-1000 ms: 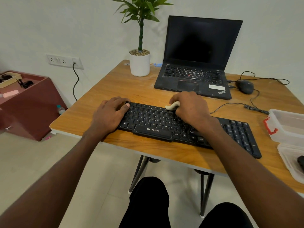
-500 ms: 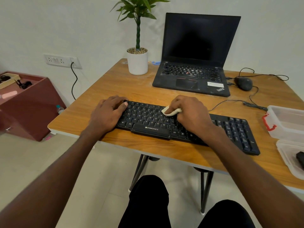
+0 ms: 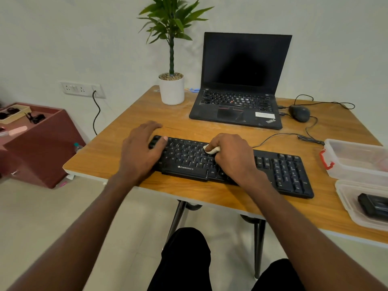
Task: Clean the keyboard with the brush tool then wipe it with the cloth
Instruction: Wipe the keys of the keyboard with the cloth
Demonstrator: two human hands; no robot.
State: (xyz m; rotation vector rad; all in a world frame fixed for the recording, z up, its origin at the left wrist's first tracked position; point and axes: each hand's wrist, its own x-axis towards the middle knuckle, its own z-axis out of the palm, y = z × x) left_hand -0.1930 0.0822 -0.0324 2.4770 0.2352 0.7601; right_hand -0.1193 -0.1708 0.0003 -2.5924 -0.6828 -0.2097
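A black keyboard [image 3: 283, 173] lies along the near edge of the wooden table [image 3: 210, 194]. My left hand [image 3: 140, 152] rests flat on its left end, thumb on the top-left keys. My right hand [image 3: 233, 156] is closed around a small white cloth [image 3: 211, 149], pressing it onto the keys near the keyboard's middle. Only a bit of the cloth shows past my fingers. No brush tool can be seen in my hands.
An open black laptop [image 3: 239, 106] stands behind the keyboard, a potted plant [image 3: 171, 89] to its left, a wired mouse [image 3: 299, 113] to its right. Two clear plastic containers [image 3: 357, 160] sit at the table's right edge, the nearer holding a dark object [image 3: 372, 205].
My right hand with the cloth slid slightly left and nearer across the middle keys. My left hand stayed on the keyboard's left end. The camera view shifted a little.
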